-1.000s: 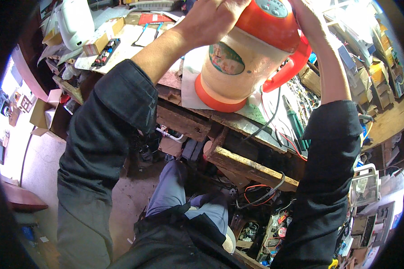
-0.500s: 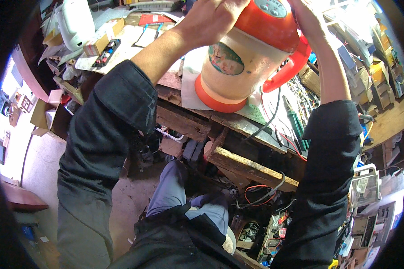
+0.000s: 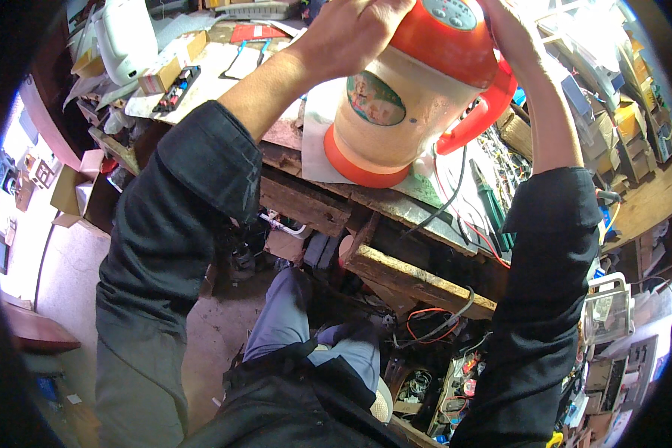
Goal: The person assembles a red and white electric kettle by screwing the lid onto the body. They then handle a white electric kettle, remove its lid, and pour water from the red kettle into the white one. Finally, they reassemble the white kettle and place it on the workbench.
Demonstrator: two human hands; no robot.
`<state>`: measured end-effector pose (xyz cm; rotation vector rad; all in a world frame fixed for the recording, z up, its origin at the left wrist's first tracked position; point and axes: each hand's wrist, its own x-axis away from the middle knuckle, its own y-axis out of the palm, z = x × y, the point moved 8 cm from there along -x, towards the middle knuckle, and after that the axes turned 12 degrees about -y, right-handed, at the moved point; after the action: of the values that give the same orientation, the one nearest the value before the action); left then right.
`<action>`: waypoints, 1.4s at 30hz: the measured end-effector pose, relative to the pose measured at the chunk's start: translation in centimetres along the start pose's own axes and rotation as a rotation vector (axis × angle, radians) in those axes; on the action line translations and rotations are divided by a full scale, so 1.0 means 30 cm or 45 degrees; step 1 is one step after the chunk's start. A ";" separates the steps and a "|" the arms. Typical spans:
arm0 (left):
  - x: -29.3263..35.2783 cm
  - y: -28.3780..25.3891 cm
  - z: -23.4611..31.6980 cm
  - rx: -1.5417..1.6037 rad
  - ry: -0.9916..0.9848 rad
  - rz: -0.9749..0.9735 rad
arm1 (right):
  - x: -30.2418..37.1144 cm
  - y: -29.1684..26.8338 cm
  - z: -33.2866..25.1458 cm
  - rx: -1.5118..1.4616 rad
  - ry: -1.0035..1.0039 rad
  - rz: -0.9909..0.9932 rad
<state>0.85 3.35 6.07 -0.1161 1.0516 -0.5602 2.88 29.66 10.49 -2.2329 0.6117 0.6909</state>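
Observation:
A soymilk maker stands upright near the workbench's front edge, with a cloudy, see-through jug, an orange-red base and a red side handle. Its orange-red head carries a small control panel on top. My left hand grips the head from the left, its fingers bent and partly cut off by the upper edge. On the other side my right hand holds the head above the handle, with most of its fingers hidden. A pale sheet lies beneath the base.
Black and red cables run over the bench edge beside a green-handled tool. An open wooden drawer juts out above my knees. Back left are a white appliance and a small cardboard box. Cluttered parts crowd the right.
Both hands keep nearly the same place on the head. Droplets now show on the jug's upper wall near the handle, and the cloudy look inside has shifted slightly.

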 end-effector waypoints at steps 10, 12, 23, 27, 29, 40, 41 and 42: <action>-0.014 0.007 -0.026 -0.007 -0.049 0.016 | 0.016 -0.002 -0.023 0.056 -0.026 0.027; -0.012 0.010 -0.013 0.012 -0.054 0.008 | 0.017 -0.012 -0.028 0.070 -0.052 0.027; 0.002 -0.003 0.005 0.020 0.005 0.005 | 0.016 0.008 -0.033 0.047 -0.049 0.021; -0.005 0.002 -0.010 0.021 0.021 -0.001 | 0.013 -0.002 -0.024 0.089 -0.038 -0.022; -0.001 -0.001 -0.003 0.030 0.000 -0.010 | 0.013 0.000 -0.022 0.098 -0.022 -0.028; -0.009 0.001 -0.026 0.003 -0.050 0.014 | 0.002 0.005 -0.014 0.048 -0.024 0.015; -0.008 0.001 -0.017 0.009 -0.058 0.006 | 0.003 0.003 -0.013 0.046 -0.025 0.013; -0.004 0.000 -0.003 0.016 -0.065 -0.003 | 0.004 0.000 -0.012 0.055 -0.019 0.013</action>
<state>0.72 3.42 6.12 -0.1201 0.9982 -0.5630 3.08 29.37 10.63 -2.1846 0.6254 0.6928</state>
